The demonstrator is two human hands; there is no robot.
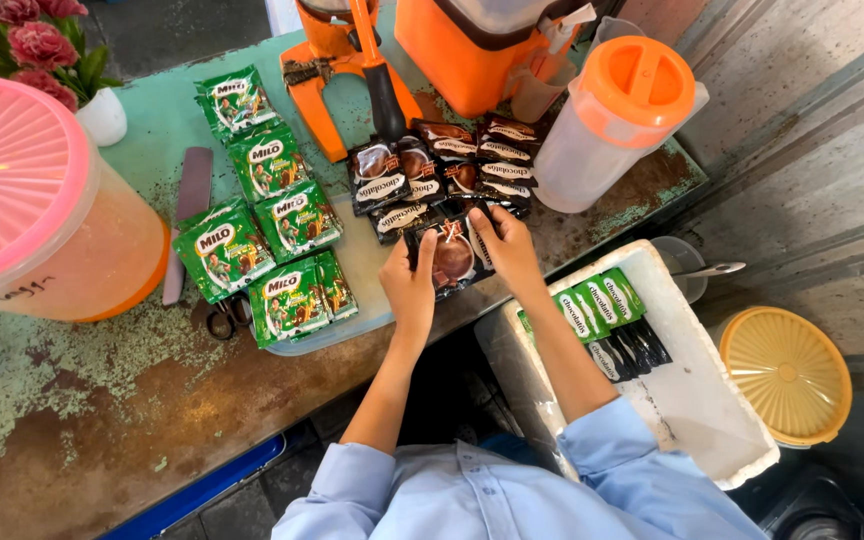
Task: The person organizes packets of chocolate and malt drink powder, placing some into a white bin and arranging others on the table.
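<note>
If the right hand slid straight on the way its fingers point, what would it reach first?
Probably the dark brown sachets lying just beyond the sachet that the right hand grips; behind them stands the orange press. Depth is uncertain.

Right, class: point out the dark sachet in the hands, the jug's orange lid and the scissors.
Dark sachet [452, 258], head view, its middle.
Orange lid [636, 86], head view, top centre.
Scissors [220, 322], head view, a handle loop.

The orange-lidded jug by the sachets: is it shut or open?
Shut. The orange lid sits flat on the clear jug, which stands upright on the table. How full it is, I cannot tell.
</note>
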